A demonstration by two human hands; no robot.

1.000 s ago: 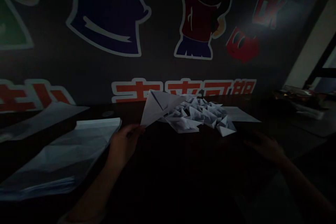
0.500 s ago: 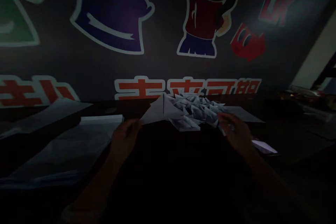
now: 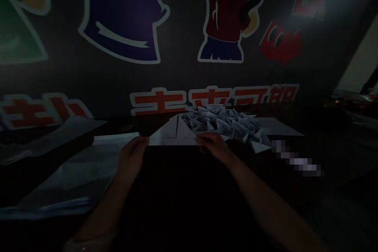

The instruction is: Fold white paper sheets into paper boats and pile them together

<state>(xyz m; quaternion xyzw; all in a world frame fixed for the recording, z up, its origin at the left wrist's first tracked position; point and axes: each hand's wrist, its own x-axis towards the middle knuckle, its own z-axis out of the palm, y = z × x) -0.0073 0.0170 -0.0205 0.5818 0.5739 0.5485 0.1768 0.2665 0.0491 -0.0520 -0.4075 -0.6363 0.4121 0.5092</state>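
Note:
A white sheet of paper folded to a peak (image 3: 168,134) is stretched between my two hands, its straight edge low and its point up. My left hand (image 3: 132,155) pinches the left corner. The right corner is gripped by my right hand (image 3: 214,145), thumb and fingers closed on it. Just behind and to the right lies a heap of small folded paper pieces (image 3: 227,120), several with pointed tips like little boats. One folded piece (image 3: 260,141) sits at the heap's near right edge.
A stack of white paper (image 3: 79,165) lies on the dark table at the left, with more loose sheets (image 3: 59,136) behind it. Another flat sheet (image 3: 277,126) is beyond the heap. A painted wall (image 3: 177,75) rises behind the table. At the right a pixelated bright patch hides something.
My right hand has moved left from the heap's right side to the folded paper's right corner. The paper, held by my left hand, has shifted slightly left and lower. A piece now lies farther right.

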